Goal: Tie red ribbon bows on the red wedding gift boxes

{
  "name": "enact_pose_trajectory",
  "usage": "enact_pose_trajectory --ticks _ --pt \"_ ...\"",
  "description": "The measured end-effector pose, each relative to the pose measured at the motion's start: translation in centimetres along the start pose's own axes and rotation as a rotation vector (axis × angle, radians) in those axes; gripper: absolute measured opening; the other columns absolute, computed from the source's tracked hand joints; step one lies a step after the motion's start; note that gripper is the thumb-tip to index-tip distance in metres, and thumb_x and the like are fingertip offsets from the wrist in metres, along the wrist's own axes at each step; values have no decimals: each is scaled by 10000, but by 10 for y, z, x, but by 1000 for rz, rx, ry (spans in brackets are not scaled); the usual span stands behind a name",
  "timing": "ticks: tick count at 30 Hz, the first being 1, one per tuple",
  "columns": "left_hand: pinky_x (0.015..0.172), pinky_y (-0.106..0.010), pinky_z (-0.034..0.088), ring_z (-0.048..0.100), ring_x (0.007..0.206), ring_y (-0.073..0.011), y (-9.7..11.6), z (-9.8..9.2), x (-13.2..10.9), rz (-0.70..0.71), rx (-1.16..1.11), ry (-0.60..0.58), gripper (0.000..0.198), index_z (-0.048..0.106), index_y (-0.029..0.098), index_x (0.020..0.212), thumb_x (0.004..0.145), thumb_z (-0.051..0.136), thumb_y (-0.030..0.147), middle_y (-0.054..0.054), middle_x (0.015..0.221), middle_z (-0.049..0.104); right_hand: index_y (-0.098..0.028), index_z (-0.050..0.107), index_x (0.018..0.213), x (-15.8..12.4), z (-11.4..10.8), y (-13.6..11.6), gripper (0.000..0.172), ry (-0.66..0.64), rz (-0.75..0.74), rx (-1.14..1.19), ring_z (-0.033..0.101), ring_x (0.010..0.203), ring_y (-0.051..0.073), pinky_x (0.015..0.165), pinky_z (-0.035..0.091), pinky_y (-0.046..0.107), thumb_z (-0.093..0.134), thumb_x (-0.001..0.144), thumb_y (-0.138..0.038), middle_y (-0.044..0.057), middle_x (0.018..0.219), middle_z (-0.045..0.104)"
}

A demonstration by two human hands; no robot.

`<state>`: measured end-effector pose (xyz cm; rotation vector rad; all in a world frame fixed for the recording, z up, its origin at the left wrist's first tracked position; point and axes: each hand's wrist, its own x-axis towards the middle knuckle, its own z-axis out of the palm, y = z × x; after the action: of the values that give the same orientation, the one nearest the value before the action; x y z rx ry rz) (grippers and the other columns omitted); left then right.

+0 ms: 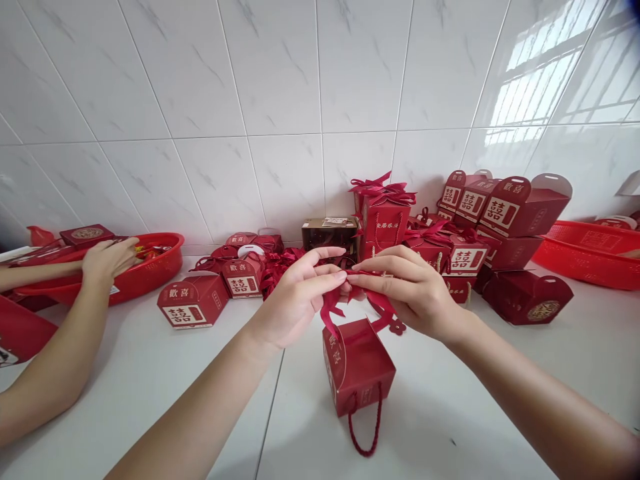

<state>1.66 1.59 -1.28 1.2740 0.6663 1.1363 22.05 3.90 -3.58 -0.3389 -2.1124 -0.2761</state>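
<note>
In front of me on the white table stands a small red gift box (pixel 367 360) with a rounded flap and a dark red rope handle (pixel 370 453) hanging down its near side. Just above and behind its top, my left hand (pixel 307 287) and my right hand (pixel 413 287) meet fingertip to fingertip. Both pinch a red ribbon (pixel 333 310), whose loose ends dangle below the fingers. A little flower-shaped tag (pixel 397 327) hangs under my right hand. My fingers partly hide the middle of the ribbon.
Behind my hands is a dark open box (pixel 327 237) beside ribbon-topped boxes (pixel 383 223). Stacked red boxes (pixel 520 207) and a red basket (pixel 590 257) stand right. At left, another person's hand (pixel 107 260) reaches into a red basin (pixel 170 257); a single box (pixel 193 303) sits nearby. A tiled wall (pixel 280 187) closes the back.
</note>
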Motion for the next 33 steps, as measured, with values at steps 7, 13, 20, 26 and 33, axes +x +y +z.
enact_pose_trajectory --ticks 7,13,20,26,33 --pt "808 -298 482 617 856 -167 -9 2 -4 210 345 71 455 481 242 1295 854 583 285 -19 853 655 -275 610 1234 -8 9 -4 404 113 33 -103 578 1033 228 830 510 394 531 881 -96 79 1202 637" --pt "815 -247 456 596 749 -150 -17 -30 -30 773 1299 329 506 523 291 1318 826 617 219 -6 832 659 -225 704 986 -42 -3 -15 207 282 580 22 641 947 210 770 518 330 513 909 -211 78 1043 670" --pt "565 -189 419 420 501 -102 -72 -110 -98 38 1401 347 353 632 210 1131 809 491 194 66 566 372 -223 652 710 -160 -23 5 298 -159 1101 -145 641 761 255 617 500 366 516 859 -441 87 924 696" --pt "690 -298 487 592 701 -189 -108 -113 -91 -113 1310 221 316 651 234 1016 784 448 164 -15 752 598 -227 686 892 -178 -7 7 341 -311 1200 -82 649 859 276 678 548 412 468 873 -489 115 1128 651" --pt "906 -361 499 590 970 -205 -95 -55 -63 117 940 284 91 560 231 906 861 507 288 -44 980 591 -249 577 1245 -111 9 -13 456 -174 1051 264 462 1271 296 1036 414 502 496 888 -520 114 1352 517"
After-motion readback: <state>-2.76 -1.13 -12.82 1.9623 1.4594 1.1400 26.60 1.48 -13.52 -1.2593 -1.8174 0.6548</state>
